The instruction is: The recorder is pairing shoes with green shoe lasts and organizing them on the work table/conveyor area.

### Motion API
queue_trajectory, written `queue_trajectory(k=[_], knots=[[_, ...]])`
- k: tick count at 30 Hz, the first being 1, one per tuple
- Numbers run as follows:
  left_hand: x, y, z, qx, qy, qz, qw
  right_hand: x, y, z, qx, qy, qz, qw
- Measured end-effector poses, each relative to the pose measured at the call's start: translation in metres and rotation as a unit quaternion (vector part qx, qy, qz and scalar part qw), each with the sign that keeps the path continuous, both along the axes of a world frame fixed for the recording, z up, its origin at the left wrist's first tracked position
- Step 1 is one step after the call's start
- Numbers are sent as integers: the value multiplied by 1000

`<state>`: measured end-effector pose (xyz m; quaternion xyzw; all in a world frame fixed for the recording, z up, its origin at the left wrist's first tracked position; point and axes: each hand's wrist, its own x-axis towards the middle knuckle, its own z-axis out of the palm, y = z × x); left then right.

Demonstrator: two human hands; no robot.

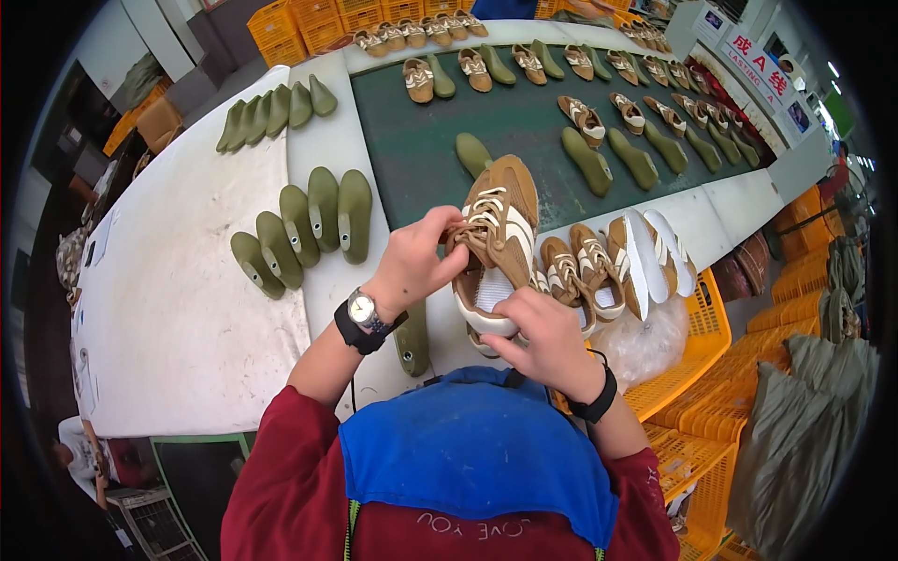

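A brown sneaker [513, 201] with white stripes is held in front of me, toe pointing away. My left hand [413, 254] pinches its tongue and laces near the opening. My right hand [547, 338] grips the pale heel rim, thumb at the collar. A light insole lining shows inside the shoe. Just beyond the toe, a green shoe last [472, 152] lies on the green belt. Another green last [412, 338] rests below my left wrist, partly covered by it. To the right of the held shoe stand several similar sneakers [591, 262], some tipped on their sides.
Green lasts [323, 208] stand in rows on the white table [178, 262] at left. Across the green conveyor belt [458, 122] sit rows of sneakers and lasts. A yellow crate [706, 323] with clear plastic bags is close at my right. A person [89, 458] sits at far lower left.
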<state>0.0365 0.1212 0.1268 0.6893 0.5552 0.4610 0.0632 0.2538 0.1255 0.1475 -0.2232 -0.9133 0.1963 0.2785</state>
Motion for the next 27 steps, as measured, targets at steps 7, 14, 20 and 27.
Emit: queue_trajectory(k=[7, 14, 20, 27], knots=[[13, 17, -8, -60, 85, -4, 995, 4, 36, 7, -1, -121, -15, 992], [-40, -1, -52, -171, 96, 17, 980, 9, 202, 23, -109, -199, -105, 968], [-98, -43, -113, -265, 80, 108, 955, -27, 337, -53, -105, -287, -204, 930], [-124, -77, -130, -329, 42, 199, 922, -90, 413, -174, -141, -220, -281, 923]])
